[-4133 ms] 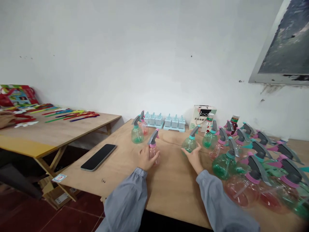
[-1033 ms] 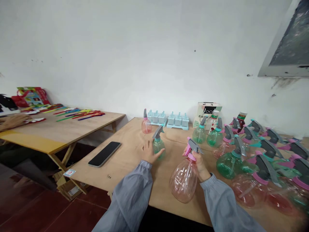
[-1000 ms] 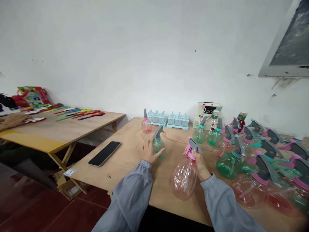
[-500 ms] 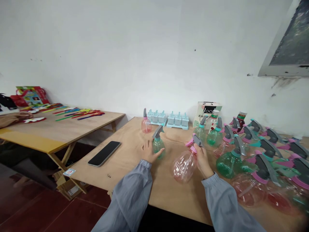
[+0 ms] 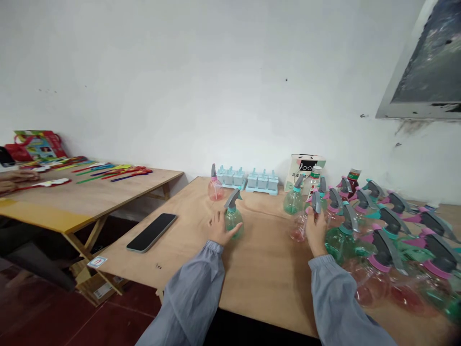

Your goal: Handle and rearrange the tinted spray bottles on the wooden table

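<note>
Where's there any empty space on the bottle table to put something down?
The biggest bare patch on the table is between the green bottle beside the left hand and the pink bottle in the right hand. There's more between the phone and the left hand. The right side is crowded with spray bottles.

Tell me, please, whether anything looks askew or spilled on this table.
The pink bottle in the right hand looks tilted, unlike the upright green bottle at the left hand. I see no spill.
</note>
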### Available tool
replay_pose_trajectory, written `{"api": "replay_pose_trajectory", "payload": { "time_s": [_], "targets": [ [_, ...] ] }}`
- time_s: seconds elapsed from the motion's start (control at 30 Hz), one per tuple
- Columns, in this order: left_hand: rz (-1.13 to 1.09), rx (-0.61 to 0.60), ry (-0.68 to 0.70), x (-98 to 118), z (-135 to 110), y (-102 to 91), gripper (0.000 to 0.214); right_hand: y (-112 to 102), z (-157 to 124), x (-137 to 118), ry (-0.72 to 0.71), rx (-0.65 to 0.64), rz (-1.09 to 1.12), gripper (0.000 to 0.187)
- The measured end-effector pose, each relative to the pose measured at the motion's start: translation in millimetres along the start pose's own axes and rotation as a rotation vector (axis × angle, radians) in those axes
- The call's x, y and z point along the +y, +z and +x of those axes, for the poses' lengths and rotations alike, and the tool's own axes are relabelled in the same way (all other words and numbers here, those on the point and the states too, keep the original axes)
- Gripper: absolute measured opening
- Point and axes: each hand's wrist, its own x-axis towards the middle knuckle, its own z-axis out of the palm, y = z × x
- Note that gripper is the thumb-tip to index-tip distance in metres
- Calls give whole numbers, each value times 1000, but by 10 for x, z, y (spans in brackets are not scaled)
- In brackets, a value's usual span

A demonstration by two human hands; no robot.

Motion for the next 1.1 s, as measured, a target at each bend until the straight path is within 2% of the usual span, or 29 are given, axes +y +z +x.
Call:
{"api": "replay_pose_trajectory", "payload": {
  "time_s": [0.17,0.3,0.4,0.5,0.6,0.63,0.7,0.8,0.87,0.93,1.0,1.03,1.1],
  "targets": [
    [-13,5,4,-24,-5,32,68,94,-24,153,-50,-118,-11,53],
    [-22,4,9,-53,-2,53,69,189,-3,286,-55,-89,86,54],
    [-51,-20,6,-98,9,74,70,225,47,353,-59,-61,99,49],
    [-149,-29,10,-146,31,98,72,186,14,296,-98,12,77,46],
    [-313,-58,65,-111,20,116,76,125,-166,69,-248,96,37,50],
    [-358,-76,87,-63,-7,120,76,121,-250,-36,-295,74,53,51],
    [-384,-114,115,91,-112,129,75,151,-424,-257,-322,-74,151,53],
    [-337,-182,167,398,-387,156,75,252,-633,-505,-227,-358,295,68],
    [-340,-231,225,568,-586,186,77,307,-709,-559,-154,-490,317,73],
    [-386,-279,300,656,-703,216,81,328,-739,-535,-113,-549,289,69],
    [-483,-307,363,647,-651,229,84,322,-742,-478,-120,-546,237,65],
    [-544,-283,351,609,-544,225,81,314,-740,-453,-136,-532,213,65],
    [-653,-157,236,478,-172,190,70,301,-737,-428,-173,-489,177,64]
  ]
}}
